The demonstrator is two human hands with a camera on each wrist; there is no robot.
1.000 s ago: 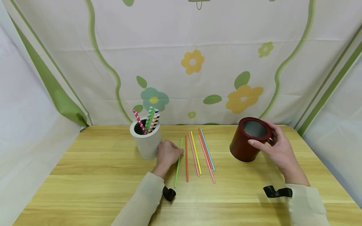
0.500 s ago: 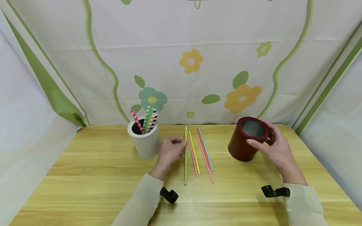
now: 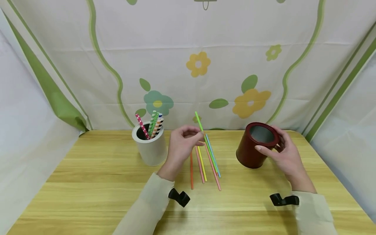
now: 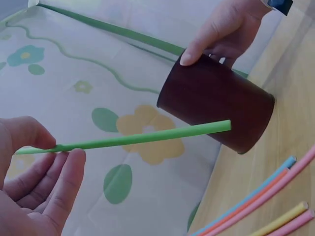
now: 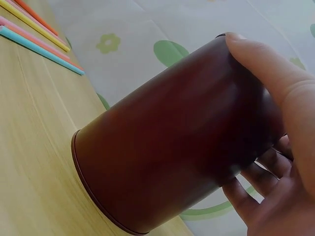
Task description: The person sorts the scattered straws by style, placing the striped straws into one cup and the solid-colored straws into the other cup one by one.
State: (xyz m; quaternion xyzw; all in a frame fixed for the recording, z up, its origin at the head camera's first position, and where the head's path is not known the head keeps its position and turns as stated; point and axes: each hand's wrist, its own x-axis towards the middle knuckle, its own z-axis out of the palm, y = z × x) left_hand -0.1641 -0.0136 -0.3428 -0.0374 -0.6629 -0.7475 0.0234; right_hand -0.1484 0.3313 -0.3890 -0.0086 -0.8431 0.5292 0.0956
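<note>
My left hand [image 3: 183, 143] pinches a green straw [image 4: 152, 137] between thumb and fingertips. The straw slants above the loose straws, its upper end in front of the curtain in the head view. My right hand [image 3: 289, 158] holds a dark red canister [image 3: 249, 153] from its right side. In the right wrist view, the thumb lies at the canister's rim and the fingers bend round behind it. The canister's base is on the table. Under and beside my left hand lie an orange straw [image 3: 192, 174], a yellow straw [image 3: 202, 163], a blue straw [image 3: 215, 163] and pink ones.
A white canister [image 3: 152, 153] stands left of my left hand, with several patterned paper straws [image 3: 155, 125] in it, dotted and striped. A floral curtain [image 3: 176, 78] hangs along the table's back edge. Black camera mounts [image 3: 179, 196] sit on both wrists.
The left hand has picked the green straw up off the table and moved it right and up, tilting it. The right hand keeps its hold on the dark red canister.
</note>
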